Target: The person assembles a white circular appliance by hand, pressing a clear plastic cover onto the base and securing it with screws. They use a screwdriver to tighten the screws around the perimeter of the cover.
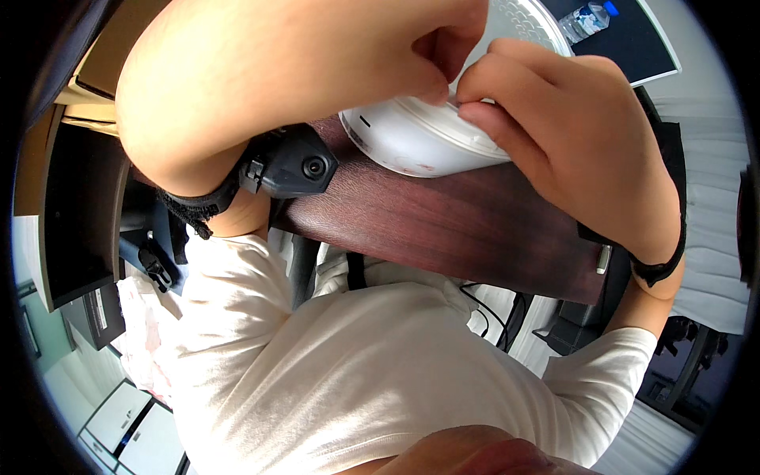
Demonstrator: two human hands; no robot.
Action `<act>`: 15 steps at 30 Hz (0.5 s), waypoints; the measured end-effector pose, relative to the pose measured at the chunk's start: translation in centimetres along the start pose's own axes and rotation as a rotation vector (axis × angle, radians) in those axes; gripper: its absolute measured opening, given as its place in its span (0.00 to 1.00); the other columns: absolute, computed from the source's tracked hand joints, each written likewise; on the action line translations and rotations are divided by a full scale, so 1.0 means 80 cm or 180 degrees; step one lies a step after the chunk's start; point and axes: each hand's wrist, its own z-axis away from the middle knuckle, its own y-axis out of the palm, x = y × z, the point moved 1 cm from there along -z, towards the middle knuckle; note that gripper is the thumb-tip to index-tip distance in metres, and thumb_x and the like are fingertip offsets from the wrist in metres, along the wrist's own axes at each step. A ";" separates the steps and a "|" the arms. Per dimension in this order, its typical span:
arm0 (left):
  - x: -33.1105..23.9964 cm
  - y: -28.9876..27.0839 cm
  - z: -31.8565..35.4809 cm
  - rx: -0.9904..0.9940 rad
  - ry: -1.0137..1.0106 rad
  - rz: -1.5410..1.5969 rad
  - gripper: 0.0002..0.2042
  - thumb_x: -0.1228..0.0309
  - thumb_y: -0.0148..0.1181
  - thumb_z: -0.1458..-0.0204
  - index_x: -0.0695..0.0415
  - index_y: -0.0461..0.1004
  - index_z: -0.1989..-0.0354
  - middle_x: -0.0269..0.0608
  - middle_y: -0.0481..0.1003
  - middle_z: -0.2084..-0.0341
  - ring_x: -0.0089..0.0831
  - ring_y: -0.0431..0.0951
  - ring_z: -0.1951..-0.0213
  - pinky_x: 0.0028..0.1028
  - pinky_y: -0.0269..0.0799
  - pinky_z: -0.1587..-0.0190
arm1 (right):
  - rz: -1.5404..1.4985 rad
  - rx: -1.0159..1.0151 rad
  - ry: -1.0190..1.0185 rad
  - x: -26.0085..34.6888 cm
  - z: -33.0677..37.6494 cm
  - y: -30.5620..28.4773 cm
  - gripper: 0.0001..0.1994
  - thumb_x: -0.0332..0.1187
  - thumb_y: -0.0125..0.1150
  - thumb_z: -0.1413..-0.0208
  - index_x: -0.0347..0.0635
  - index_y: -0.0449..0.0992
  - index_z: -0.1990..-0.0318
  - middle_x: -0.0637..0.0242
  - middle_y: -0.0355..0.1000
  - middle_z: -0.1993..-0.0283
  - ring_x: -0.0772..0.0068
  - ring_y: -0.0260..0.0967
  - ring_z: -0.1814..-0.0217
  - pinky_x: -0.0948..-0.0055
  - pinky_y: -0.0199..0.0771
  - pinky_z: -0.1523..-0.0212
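Observation:
A round white plastic tub [427, 146] with a pale lid [518, 24], patterned on top, rests on the dark reddish-brown wooden table [443, 222]. My left hand [431, 55] is closed at the lid's near rim, its fingers curled and the thumb pressed in. Close beside it on the right, my right hand [554, 119] is closed too, thumb and fingers pinching the same rim. The fingertips of both hands nearly meet there. Whatever lies right between the fingertips is mostly covered.
Beyond the tub, a clear water bottle with a blue cap [587, 22] lies on a dark panel with a white edge [657, 55]. A black camera [305, 165] is strapped at my left wrist. Left of the table stands a dark open shelf [83, 206]; cables [499, 317] hang below its near edge.

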 end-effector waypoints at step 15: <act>0.004 0.005 0.001 -0.0149 0.0341 0.0016 0.05 0.75 0.64 0.48 0.64 0.81 0.68 0.51 0.81 0.73 0.46 0.82 0.68 0.34 0.78 0.62 | -0.0305 0.0027 0.0106 0.001 -0.006 -0.007 0.05 0.32 0.64 0.41 0.43 0.74 0.63 0.62 0.72 0.67 0.51 0.71 0.72 0.61 0.69 0.72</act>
